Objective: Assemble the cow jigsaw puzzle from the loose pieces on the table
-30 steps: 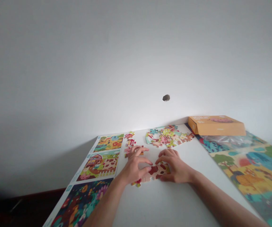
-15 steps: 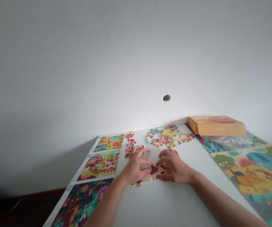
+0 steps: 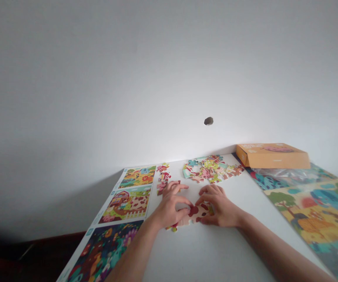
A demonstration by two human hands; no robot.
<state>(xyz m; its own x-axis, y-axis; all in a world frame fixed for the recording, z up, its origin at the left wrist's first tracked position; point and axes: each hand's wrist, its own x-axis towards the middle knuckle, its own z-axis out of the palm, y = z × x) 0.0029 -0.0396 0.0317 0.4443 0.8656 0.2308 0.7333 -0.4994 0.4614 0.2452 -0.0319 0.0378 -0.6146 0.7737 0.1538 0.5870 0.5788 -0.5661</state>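
Observation:
Joined jigsaw puzzle pieces (image 3: 197, 211), cream with dark red patches, lie flat on the white table between my hands. My left hand (image 3: 173, 205) grips their left side, its thumb and index finger pinched close together there. On the right side, my right hand (image 3: 215, 205) holds the edge between thumb and curled fingers. A red and yellow-green puzzle piece (image 3: 174, 227) shows below my left wrist, partly covered. Beyond my left fingers stand further red and pink puzzle pieces (image 3: 164, 177) in a column. The exact spots where my fingertips press are partly hidden.
A heap of loose puzzle pieces (image 3: 212, 168) lies near the wall. On the left is a sheet with printed pictures (image 3: 132, 201). An orange box (image 3: 274, 156) sits at the back right over a plastic bag (image 3: 286, 173), beside a large animal puzzle (image 3: 318, 211).
The whole view has shifted slightly, so everything appears a little further right. My hands keep nearly the same grip on the joined pieces.

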